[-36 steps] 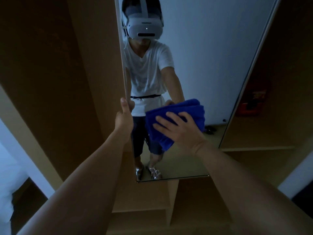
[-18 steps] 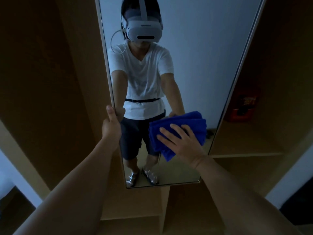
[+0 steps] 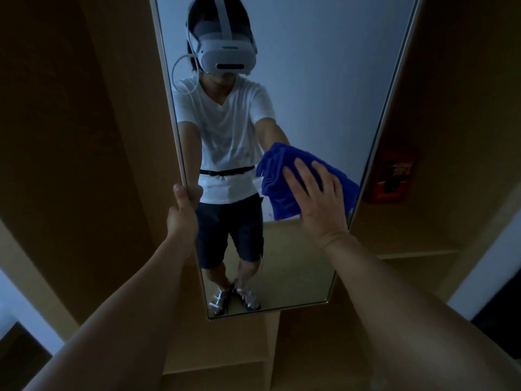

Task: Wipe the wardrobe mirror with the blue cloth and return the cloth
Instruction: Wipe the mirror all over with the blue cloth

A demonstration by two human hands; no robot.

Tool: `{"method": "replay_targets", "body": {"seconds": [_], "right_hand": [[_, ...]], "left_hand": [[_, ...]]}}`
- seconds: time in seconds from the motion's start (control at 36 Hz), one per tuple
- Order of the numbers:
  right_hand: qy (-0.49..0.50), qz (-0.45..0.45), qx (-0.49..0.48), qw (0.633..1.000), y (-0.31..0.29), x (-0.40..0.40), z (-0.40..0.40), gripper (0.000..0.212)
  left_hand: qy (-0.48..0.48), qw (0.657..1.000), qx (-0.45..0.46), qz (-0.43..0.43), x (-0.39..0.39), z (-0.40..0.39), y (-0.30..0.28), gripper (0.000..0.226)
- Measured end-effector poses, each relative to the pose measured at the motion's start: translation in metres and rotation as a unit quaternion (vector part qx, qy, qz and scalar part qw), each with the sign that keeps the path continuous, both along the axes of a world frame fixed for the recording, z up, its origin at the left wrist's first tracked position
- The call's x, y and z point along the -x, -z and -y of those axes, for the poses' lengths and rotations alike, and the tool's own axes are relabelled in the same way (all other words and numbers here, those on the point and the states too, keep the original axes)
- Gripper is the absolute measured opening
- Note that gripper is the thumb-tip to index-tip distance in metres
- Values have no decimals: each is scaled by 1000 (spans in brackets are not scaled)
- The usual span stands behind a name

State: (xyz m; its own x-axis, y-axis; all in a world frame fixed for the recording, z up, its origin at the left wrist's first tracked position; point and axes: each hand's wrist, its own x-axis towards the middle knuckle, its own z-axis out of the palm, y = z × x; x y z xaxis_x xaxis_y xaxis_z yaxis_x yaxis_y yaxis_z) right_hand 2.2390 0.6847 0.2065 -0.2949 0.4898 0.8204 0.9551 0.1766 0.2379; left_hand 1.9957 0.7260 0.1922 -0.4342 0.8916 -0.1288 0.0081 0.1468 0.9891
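Observation:
The tall wardrobe mirror point(image 3: 315, 80) fills the middle of the head view, framed in a thin pale edge. My right hand point(image 3: 318, 198) lies flat with fingers spread on the folded blue cloth point(image 3: 282, 176), pressing it against the glass near the mirror's right edge. My left hand point(image 3: 181, 210) grips the mirror's left edge at about the same height, thumb on the front. The glass reflects a person in a white shirt, dark shorts and a headset.
Wooden wardrobe panels point(image 3: 84, 136) stand on both sides of the mirror. A shelf point(image 3: 417, 252) at the right holds a red box point(image 3: 394, 179). Lower wooden compartments point(image 3: 242, 348) sit under the mirror. The room is dim.
My right hand has slid the cloth to the right across the glass, from mid-mirror to near its right edge. My left hand has stayed on the left edge.

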Motion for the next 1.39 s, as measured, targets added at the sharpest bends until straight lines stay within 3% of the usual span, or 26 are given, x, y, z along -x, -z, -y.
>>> {"method": "replay_targets", "body": {"seconds": [0.08,0.22,0.42,0.56,0.72,0.83,0.92,1.0,1.11,1.39], "right_hand": [[19,-50,-11,999,5,0,0,56],[57,-142,4,988,17,-17,0,79],[82,-252,34,964,27,-35,-5,94],[76,-375,1,924,43,-26,-10,84],[97,-463,50,880,77,-5,-3,84],[132,-442,60,885,76,10,1,85],[128,-376,68,915,63,24,4,79],[89,-303,25,949,46,45,1,68],[80,-235,-18,969,39,70,-7,72],[43,-45,-74,995,111,84,-22,71]], "left_hand": [[-3,999,-18,-30,1,1,1,76],[-6,998,-33,-46,1,0,4,78],[-10,999,-38,16,-2,-8,10,78],[-39,998,-55,-13,-5,-6,10,78],[-40,997,-63,-25,-5,-4,10,77],[-22,998,-53,-24,-3,-4,13,75],[-1,999,-22,-30,-1,3,24,72],[43,999,-17,-28,0,8,29,71],[40,997,32,-51,2,16,29,81],[46,998,22,-28,7,11,65,79]]}}
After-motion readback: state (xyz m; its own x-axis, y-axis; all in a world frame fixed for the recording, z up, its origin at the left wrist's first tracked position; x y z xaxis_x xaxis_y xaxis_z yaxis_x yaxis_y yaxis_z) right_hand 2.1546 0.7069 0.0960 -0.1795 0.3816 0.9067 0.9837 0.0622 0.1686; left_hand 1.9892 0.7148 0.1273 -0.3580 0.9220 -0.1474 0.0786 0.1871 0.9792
